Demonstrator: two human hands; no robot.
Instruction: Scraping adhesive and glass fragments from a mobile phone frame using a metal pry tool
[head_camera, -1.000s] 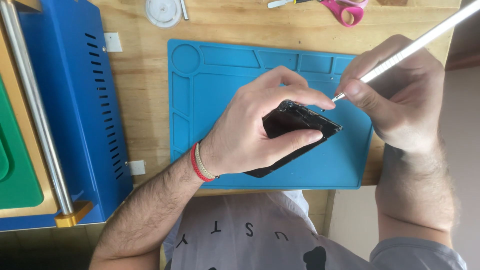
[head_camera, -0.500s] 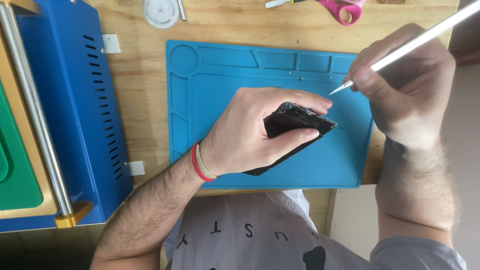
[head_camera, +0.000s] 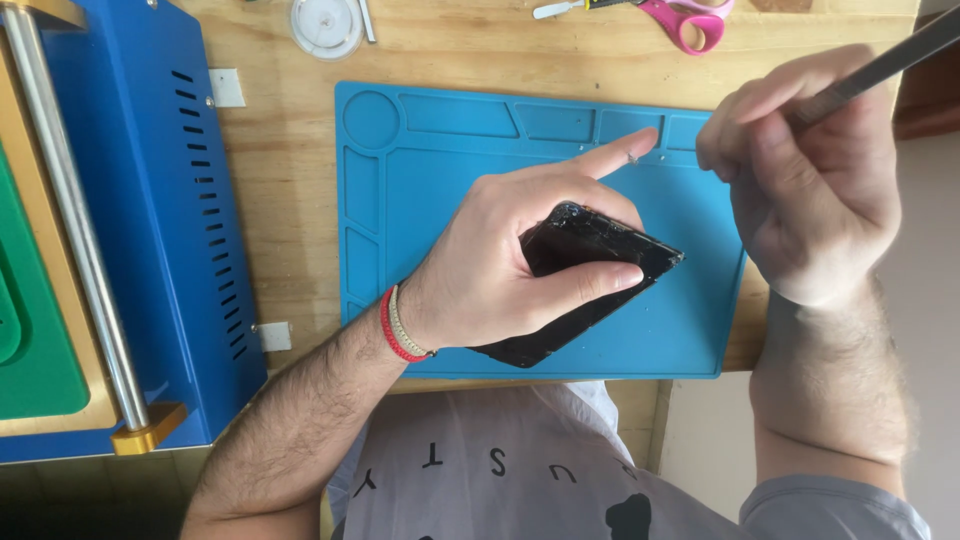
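On the blue mat (head_camera: 420, 200) my left hand (head_camera: 500, 270) clamps the cracked dark phone (head_camera: 590, 270), its long axis running near-left to far-right, while my right hand (head_camera: 810, 170), pinching a slim metal tool (head_camera: 880, 65), sits just right of its far corner.

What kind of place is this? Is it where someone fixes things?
Probably a small repair bench: a blue work mat with little trays lies on a wooden table, a cracked black phone is being worked on, and pink scissors wait nearby.
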